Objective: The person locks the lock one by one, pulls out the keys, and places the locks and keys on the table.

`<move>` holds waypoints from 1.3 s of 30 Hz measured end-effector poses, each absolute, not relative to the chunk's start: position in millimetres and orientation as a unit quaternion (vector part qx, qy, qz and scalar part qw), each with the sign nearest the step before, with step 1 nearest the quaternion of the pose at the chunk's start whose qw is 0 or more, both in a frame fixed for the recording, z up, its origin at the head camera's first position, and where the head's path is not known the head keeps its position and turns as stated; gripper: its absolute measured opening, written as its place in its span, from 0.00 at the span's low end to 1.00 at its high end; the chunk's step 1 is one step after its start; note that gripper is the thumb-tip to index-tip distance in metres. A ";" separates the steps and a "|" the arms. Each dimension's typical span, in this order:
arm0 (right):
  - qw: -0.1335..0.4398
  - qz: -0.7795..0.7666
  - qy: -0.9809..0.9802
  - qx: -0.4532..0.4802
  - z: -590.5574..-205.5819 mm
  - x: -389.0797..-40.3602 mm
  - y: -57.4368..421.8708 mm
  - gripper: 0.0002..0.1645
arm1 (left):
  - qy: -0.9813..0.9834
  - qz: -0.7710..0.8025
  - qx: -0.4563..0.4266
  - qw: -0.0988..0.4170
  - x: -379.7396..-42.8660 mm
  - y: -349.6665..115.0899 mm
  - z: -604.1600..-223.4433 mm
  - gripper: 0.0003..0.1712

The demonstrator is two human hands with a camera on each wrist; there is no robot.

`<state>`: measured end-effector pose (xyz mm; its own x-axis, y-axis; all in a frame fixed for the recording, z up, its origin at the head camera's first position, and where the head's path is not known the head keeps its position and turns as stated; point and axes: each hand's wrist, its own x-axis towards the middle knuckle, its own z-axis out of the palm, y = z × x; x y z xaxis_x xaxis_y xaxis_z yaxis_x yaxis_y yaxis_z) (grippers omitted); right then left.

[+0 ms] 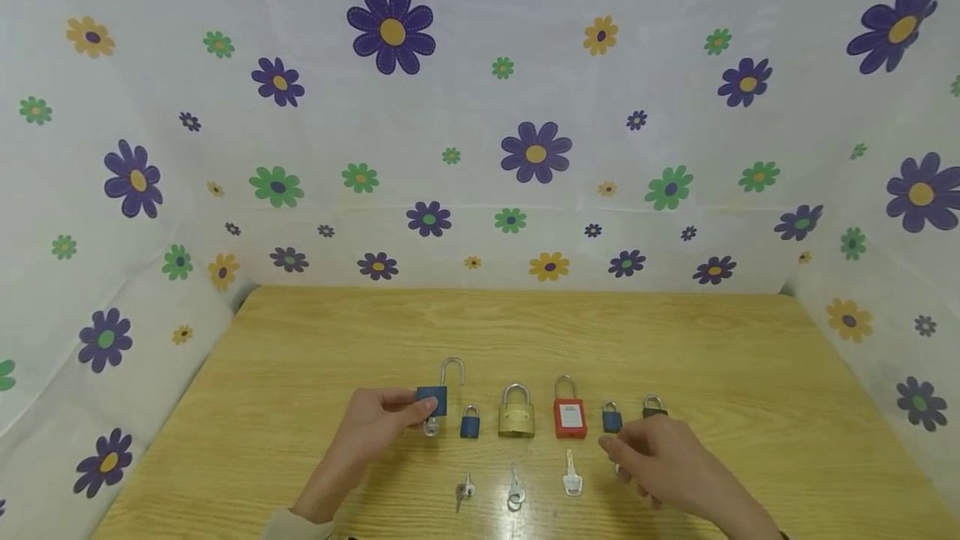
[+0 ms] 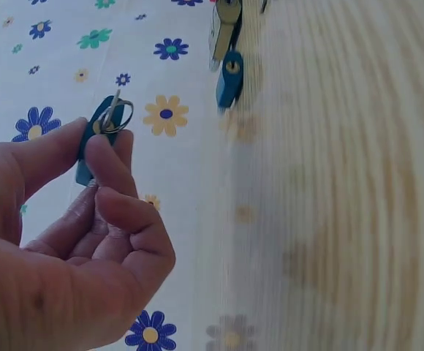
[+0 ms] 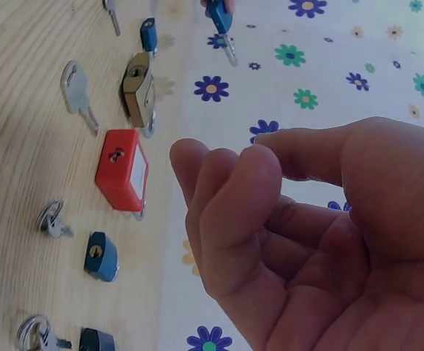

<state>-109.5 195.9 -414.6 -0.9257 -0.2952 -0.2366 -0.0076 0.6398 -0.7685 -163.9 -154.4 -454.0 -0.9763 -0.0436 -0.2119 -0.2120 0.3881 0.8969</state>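
Observation:
My left hand pinches a blue padlock between thumb and fingers, raised over the table. Its shackle stands up, swung free of the body on one side. A key with a ring sits at the padlock's keyhole. My right hand hovers with loosely curled fingers and nothing in them. In the head view it overlaps the dark padlock and lies near a small blue padlock. From the right wrist, the dark padlock shows only in part at the bottom edge.
Along the same row lie another small blue padlock, a brass padlock and a red padlock. In front are several keys, including a single large key and ringed keys. A flowered cloth surrounds the wooden table.

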 end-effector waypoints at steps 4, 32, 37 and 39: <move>0.167 -0.427 0.883 -0.103 -410.1 -109.7 189.1 0.24 | 0.820 0.563 -0.069 0.075 -161.8 -146.6 -450.5 0.32; 0.067 -0.535 0.832 -0.130 -397.5 -116.1 145.1 0.08 | 0.781 0.599 0.128 0.123 -131.0 -90.7 -450.3 0.14; 0.067 -0.531 0.835 -0.125 -401.4 -116.8 141.9 0.08 | 0.779 0.598 0.136 0.132 -127.7 -86.4 -450.4 0.14; 0.067 -0.529 0.837 -0.123 -402.7 -117.4 141.6 0.09 | 0.777 0.600 0.134 0.134 -126.7 -85.3 -450.0 0.14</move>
